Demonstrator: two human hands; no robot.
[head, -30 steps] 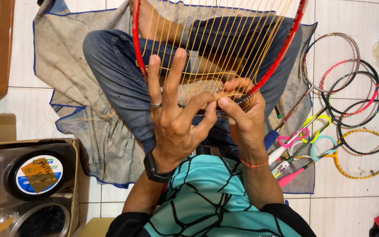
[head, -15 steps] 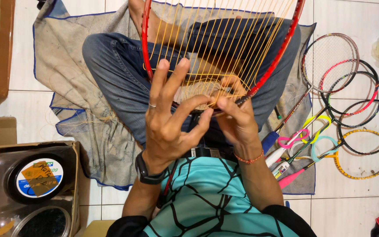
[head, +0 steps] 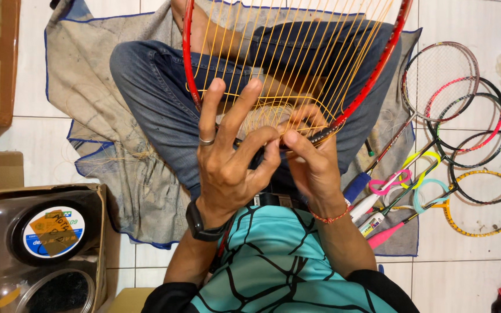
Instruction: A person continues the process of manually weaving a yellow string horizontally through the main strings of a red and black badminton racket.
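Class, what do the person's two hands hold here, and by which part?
Both the left hand and right hand hold the red racket at its frame's lower end.

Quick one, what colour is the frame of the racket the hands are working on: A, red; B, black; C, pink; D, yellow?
A: the racket that the left hand and right hand work on has a red frame strung with yellow-orange strings.

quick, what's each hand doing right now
Left hand: thumb and forefinger pinched at the red racket frame's lower edge, other fingers spread; what it pinches is hidden.
Right hand: fingers curled at the same edge among the yellow strings.
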